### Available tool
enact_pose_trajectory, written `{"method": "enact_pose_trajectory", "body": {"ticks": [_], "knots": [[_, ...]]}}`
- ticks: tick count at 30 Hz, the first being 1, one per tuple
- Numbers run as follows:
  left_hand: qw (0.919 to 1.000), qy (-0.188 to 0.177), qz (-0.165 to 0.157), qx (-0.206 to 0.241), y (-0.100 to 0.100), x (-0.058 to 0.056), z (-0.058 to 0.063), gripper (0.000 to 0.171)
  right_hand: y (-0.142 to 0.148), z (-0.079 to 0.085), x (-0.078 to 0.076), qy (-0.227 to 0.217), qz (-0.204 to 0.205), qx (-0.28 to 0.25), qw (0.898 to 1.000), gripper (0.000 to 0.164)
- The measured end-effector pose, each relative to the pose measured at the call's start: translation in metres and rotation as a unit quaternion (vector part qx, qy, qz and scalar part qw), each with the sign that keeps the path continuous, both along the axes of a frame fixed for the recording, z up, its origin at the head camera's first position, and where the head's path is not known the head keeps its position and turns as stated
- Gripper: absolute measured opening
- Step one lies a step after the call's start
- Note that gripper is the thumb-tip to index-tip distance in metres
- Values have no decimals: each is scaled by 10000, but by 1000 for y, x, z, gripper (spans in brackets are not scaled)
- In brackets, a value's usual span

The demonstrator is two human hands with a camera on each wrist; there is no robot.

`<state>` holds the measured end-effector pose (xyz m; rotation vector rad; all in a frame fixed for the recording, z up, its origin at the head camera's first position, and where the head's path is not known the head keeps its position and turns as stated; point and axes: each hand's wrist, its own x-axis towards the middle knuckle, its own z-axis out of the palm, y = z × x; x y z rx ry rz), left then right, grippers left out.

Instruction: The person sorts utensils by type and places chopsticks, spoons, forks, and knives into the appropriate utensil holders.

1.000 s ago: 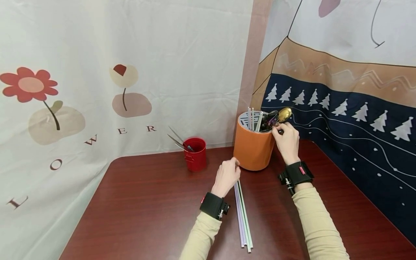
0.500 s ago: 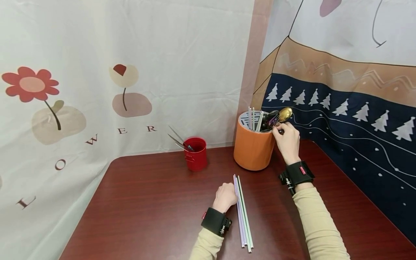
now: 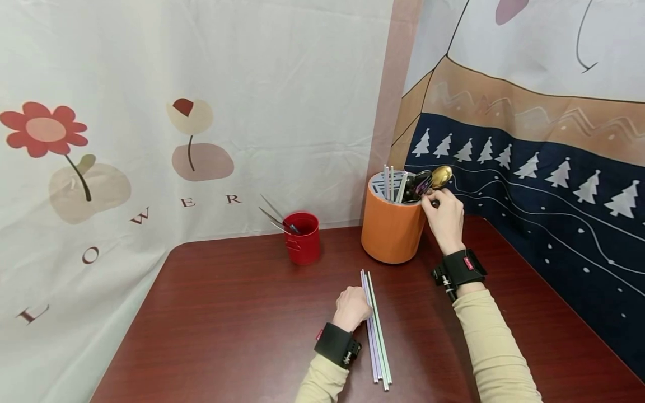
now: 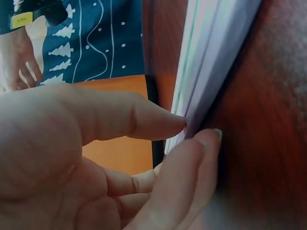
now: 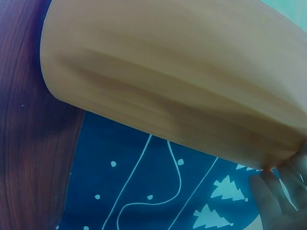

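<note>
Several long chopsticks (image 3: 379, 347), lilac and pale green, lie side by side on the table, pointing away from me. My left hand (image 3: 351, 309) is at their left side, below their far ends. In the left wrist view, its thumb and fingertips pinch the outer lilac chopstick (image 4: 218, 62). An orange utensil holder (image 3: 392, 235) stands upright beyond them. My right hand (image 3: 446, 223) grips the holder's right rim. Chopsticks, dark utensils and a gold spoon (image 3: 441, 176) stick up from the holder's slotted top. In the right wrist view, the holder's wall (image 5: 168, 72) hides much of the scene.
A red cup (image 3: 304, 246) with thin metal utensils leaning out of it stands at the table's back edge, left of the holder. Printed cloths hang behind the dark red table (image 3: 227, 313) and along its right side.
My left hand has drawn back toward me along the chopsticks, baring their far ends, then shifted slightly. My right hand stays at the holder's rim.
</note>
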<state>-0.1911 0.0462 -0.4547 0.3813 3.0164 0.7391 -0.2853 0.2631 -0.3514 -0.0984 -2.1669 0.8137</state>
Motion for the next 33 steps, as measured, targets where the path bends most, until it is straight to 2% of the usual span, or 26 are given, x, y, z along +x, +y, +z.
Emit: {"method": "enact_pose_trajectory", "body": {"ticks": [3, 7, 11, 16, 21, 26, 30, 33], "knots": [[9996, 76, 153, -243, 4, 1, 0, 41, 0, 0, 0, -3, 13, -6, 10000, 21], [9979, 359, 343, -408, 9, 2, -4, 44, 0, 0, 0, -2, 7, 2, 10000, 21], [9968, 477, 518, -367, 11, 2, -8, 43, 0, 0, 0, -10, -5, 21, 10000, 20], [9972, 398, 596, -221, 9, 2, -6, 34, 0, 0, -1, -25, -11, 3, 10000, 20], [9969, 438, 652, 36, 4, 0, 4, 28, 0, -1, -1, -8, 8, -6, 10000, 20], [9930, 698, 717, 631, -4, 0, 25, 27, 0, 0, 0, 13, 6, -5, 10000, 20], [9843, 1135, 735, 1130, -10, 3, 42, 22, 0, -1, 0, 7, 20, -20, 10000, 20], [9737, 1539, 658, 1543, -13, 6, 52, 16, 0, -1, 0, -5, 22, -34, 10000, 21]]}}
